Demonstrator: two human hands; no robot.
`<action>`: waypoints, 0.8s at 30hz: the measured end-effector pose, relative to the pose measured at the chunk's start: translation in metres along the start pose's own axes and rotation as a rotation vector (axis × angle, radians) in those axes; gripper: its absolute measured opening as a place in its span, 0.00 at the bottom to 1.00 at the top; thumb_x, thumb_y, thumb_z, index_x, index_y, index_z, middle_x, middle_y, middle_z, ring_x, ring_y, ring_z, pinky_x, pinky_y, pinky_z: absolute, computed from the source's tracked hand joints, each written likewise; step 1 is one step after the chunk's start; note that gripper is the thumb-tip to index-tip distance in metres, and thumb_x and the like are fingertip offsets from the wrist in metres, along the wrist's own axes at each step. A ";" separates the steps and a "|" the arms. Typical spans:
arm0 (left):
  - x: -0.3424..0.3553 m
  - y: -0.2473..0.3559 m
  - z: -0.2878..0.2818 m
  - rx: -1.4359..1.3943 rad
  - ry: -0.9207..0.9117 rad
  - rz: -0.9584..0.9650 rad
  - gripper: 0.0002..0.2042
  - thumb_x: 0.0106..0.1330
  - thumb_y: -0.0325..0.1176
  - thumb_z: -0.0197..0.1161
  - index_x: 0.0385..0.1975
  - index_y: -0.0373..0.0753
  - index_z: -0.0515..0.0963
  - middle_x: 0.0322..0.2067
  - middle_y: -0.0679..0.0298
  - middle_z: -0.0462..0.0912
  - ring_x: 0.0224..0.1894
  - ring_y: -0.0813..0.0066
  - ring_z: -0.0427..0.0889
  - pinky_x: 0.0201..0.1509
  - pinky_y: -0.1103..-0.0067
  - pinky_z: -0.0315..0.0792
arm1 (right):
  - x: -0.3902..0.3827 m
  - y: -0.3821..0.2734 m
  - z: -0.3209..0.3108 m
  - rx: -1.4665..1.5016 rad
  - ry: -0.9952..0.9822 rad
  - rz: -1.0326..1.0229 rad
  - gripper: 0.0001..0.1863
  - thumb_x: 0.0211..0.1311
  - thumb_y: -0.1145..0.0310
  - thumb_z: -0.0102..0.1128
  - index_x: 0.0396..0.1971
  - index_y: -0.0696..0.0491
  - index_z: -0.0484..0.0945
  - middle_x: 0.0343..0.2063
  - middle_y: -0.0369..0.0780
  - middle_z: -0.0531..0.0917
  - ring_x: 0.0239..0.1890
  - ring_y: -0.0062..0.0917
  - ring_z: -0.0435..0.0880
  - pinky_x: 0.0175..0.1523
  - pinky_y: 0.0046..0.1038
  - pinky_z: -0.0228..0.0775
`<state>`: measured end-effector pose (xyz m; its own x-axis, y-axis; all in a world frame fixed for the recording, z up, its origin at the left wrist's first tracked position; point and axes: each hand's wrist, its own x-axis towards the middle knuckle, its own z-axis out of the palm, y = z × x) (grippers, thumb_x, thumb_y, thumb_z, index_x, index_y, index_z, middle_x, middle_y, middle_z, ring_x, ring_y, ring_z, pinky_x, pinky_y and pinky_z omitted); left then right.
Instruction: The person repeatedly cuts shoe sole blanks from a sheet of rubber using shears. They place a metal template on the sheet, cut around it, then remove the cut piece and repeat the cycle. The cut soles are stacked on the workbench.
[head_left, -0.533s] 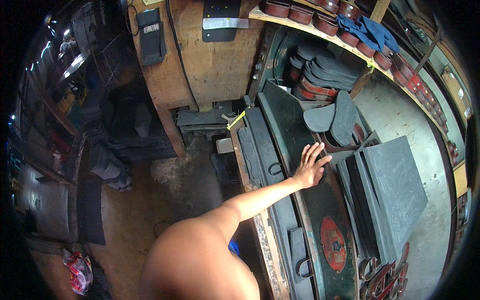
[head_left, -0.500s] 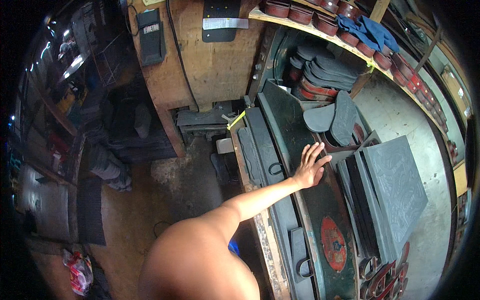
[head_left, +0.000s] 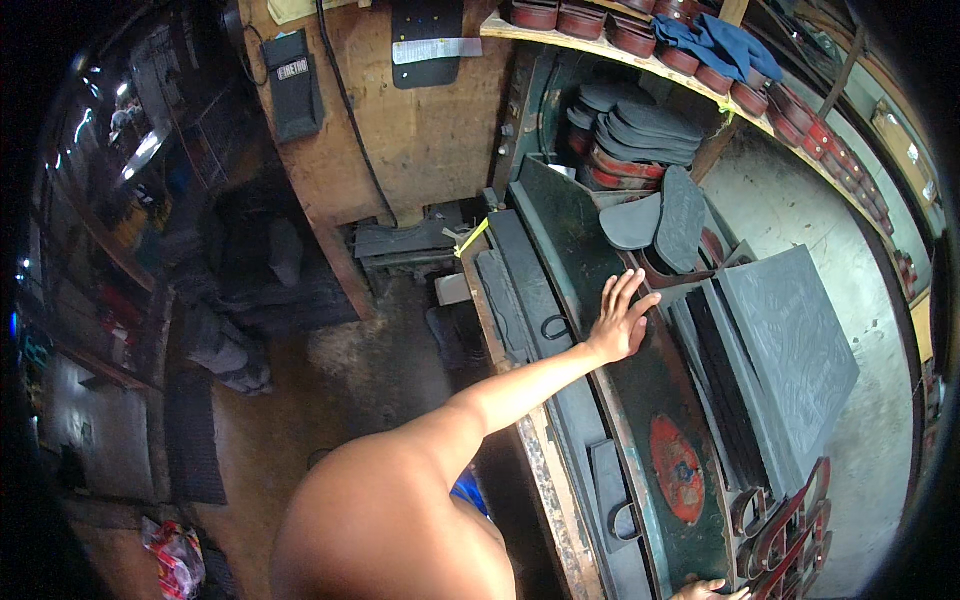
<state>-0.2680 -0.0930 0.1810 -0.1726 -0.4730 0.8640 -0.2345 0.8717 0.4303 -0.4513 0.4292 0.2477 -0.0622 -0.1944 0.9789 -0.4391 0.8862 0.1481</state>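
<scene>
My left hand [head_left: 622, 325] lies with fingers spread on the dark green machine beam [head_left: 625, 375], and holds nothing. Just past its fingertips are two grey sole-shaped pieces [head_left: 680, 220], leaning on a red-edged cutting die. To the right of that hand stands a stack of thick grey rubber sheets [head_left: 790, 350], its top sheet embossed with a pattern. At the lower edge my right hand [head_left: 708, 589] shows only partly. Its fingers stretch along the beam's edge near several red strip-metal cutting dies [head_left: 790, 545], with nothing seen in them.
A curved wooden shelf [head_left: 600, 45] holds several red dies and a blue cloth [head_left: 715, 45]. More grey soles [head_left: 650, 135] are piled behind the beam. Grey scraps and a die ring [head_left: 625, 522] lie on the nearer ledge. A wooden panel [head_left: 420, 140] rises at the back.
My right hand has come into view at the lower edge, beside the red dies. My left hand stays spread on the beam. The view has shifted slightly.
</scene>
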 end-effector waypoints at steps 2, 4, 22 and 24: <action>0.001 0.002 -0.002 0.001 -0.011 -0.008 0.30 0.62 0.24 0.57 0.67 0.44 0.67 0.75 0.42 0.52 0.77 0.37 0.51 0.78 0.44 0.44 | -0.001 0.001 0.000 0.004 -0.009 0.013 0.36 0.79 0.39 0.35 0.57 0.59 0.76 0.58 0.52 0.78 0.60 0.50 0.74 0.66 0.58 0.61; 0.002 0.005 -0.005 -0.003 -0.032 -0.030 0.30 0.62 0.23 0.58 0.67 0.45 0.67 0.75 0.43 0.52 0.77 0.37 0.51 0.78 0.45 0.44 | -0.002 0.001 0.000 0.023 -0.020 0.029 0.36 0.79 0.39 0.35 0.57 0.58 0.76 0.59 0.52 0.78 0.61 0.51 0.74 0.66 0.58 0.60; -0.213 0.040 -0.161 -0.258 -0.612 -0.234 0.13 0.64 0.27 0.61 0.49 0.38 0.78 0.47 0.57 0.78 0.52 0.56 0.77 0.64 0.59 0.67 | -0.162 -0.133 -0.175 0.654 -0.881 0.481 0.26 0.66 0.58 0.70 0.56 0.61 0.78 0.52 0.54 0.82 0.53 0.48 0.80 0.63 0.50 0.69; -0.230 0.035 -0.167 -0.163 -0.678 -0.046 0.12 0.60 0.30 0.64 0.44 0.41 0.80 0.46 0.62 0.81 0.54 0.59 0.77 0.68 0.59 0.62 | -0.193 -0.148 -0.188 0.512 -0.867 0.050 0.33 0.64 0.45 0.70 0.57 0.58 0.79 0.52 0.54 0.82 0.55 0.51 0.80 0.64 0.56 0.65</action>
<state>-0.0769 0.0676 0.0408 -0.7376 -0.4392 0.5128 -0.1184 0.8319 0.5421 -0.2062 0.4144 0.0631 -0.6323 -0.5815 0.5120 -0.7376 0.6540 -0.1682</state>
